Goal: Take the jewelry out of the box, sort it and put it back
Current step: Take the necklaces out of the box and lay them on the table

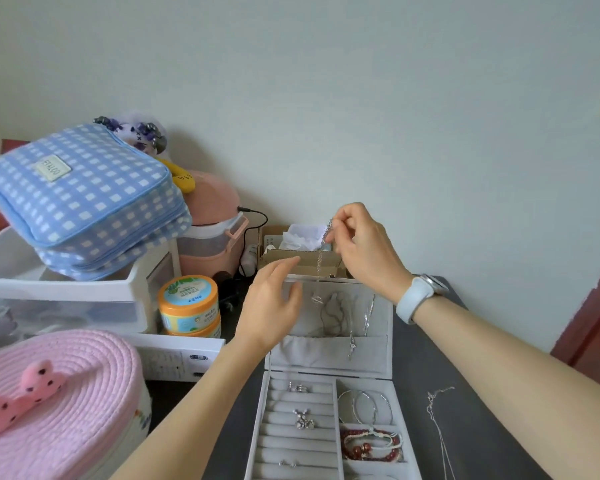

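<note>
The right hand [355,244] pinches a silver chain [323,247] above the open box [388,344] lid; the left hand [271,306], fingers loose, steadies that lid. Lifting slowly and straight should keep the chain clear of the necklaces [336,313] hanging there.

The jewelry box [388,344] is lined with matt grey velvety cloth. Its bangles [364,407] are shiny metal. The pink basket lid [84,393] at near left is coiled rope.

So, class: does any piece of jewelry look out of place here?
Yes. One thin silver chain lies loose on the dark table, right of the open jewelry box, while the rings and bracelets sit in compartments.
</note>
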Demonstrator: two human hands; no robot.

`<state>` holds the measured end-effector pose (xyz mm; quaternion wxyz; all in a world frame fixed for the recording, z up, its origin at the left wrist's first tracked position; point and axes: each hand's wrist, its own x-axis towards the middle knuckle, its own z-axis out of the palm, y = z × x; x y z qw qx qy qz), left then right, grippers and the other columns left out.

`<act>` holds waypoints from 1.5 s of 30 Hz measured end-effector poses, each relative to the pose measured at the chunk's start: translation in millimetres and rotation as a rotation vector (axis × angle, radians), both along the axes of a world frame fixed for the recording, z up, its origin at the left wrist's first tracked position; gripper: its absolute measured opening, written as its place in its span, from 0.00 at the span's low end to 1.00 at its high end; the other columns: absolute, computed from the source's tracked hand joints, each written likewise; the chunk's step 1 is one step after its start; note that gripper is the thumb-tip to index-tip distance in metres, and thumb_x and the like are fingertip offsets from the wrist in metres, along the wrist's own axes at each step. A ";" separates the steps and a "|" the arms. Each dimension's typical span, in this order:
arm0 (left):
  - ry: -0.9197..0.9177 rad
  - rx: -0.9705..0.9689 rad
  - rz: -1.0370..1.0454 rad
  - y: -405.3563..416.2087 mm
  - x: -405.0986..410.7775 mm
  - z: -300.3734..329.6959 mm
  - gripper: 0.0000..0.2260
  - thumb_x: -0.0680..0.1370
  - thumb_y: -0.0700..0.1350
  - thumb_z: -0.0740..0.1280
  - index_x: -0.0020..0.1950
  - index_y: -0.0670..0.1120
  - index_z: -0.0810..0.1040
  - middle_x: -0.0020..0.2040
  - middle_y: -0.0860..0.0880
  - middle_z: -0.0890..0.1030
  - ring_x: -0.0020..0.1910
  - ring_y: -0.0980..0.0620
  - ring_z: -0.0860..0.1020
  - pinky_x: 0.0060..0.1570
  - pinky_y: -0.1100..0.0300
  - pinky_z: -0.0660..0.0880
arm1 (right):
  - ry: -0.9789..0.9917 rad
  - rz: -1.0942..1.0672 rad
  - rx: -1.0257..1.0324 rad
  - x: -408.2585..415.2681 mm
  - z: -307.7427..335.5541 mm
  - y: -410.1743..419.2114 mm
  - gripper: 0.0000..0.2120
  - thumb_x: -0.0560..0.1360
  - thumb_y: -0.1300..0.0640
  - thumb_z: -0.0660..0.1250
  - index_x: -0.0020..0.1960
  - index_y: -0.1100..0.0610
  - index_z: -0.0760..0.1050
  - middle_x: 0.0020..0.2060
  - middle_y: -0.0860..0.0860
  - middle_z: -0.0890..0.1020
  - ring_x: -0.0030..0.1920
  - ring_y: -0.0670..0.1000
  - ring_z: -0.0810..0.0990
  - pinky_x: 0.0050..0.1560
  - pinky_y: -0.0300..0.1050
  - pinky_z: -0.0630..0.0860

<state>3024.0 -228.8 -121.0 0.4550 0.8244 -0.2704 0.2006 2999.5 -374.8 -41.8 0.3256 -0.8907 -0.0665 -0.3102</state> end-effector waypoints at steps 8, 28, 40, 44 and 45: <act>0.323 -0.209 -0.281 -14.5 -61.7 36.2 0.16 0.78 0.42 0.63 0.65 0.49 0.70 0.54 0.54 0.80 0.54 0.61 0.75 0.53 0.72 0.68 | -0.069 0.193 0.611 -60.1 42.9 11.0 0.07 0.79 0.62 0.53 0.43 0.56 0.65 0.32 0.53 0.78 0.28 0.47 0.76 0.29 0.38 0.76; 0.576 -0.008 -0.378 -13.2 -200.8 26.0 0.03 0.75 0.37 0.68 0.43 0.44 0.80 0.35 0.49 0.81 0.34 0.53 0.75 0.34 0.66 0.72 | 0.299 0.131 1.628 -234.8 -91.6 -49.3 0.10 0.76 0.69 0.55 0.48 0.60 0.74 0.30 0.52 0.75 0.36 0.51 0.75 0.42 0.44 0.74; 0.676 -0.072 -0.361 -19.5 -220.0 14.1 0.08 0.71 0.32 0.70 0.42 0.45 0.80 0.37 0.48 0.82 0.34 0.56 0.79 0.38 0.67 0.77 | 0.214 0.146 1.668 -253.2 -92.1 -79.3 0.11 0.75 0.66 0.53 0.47 0.58 0.73 0.30 0.49 0.68 0.20 0.44 0.62 0.22 0.34 0.60; 0.624 -0.159 -0.331 -27.2 -219.9 23.1 0.08 0.72 0.32 0.69 0.41 0.45 0.80 0.34 0.49 0.81 0.30 0.58 0.78 0.38 0.67 0.77 | 0.276 -0.017 1.329 -265.8 -102.1 -90.5 0.10 0.74 0.67 0.57 0.48 0.59 0.76 0.28 0.49 0.67 0.21 0.45 0.59 0.24 0.36 0.56; 0.613 -0.181 -0.336 -30.3 -219.8 26.0 0.08 0.72 0.32 0.69 0.40 0.45 0.80 0.33 0.50 0.81 0.30 0.58 0.78 0.39 0.67 0.78 | 0.320 -0.054 1.190 -269.5 -104.3 -92.6 0.10 0.74 0.67 0.58 0.50 0.60 0.77 0.28 0.49 0.66 0.23 0.46 0.60 0.25 0.36 0.57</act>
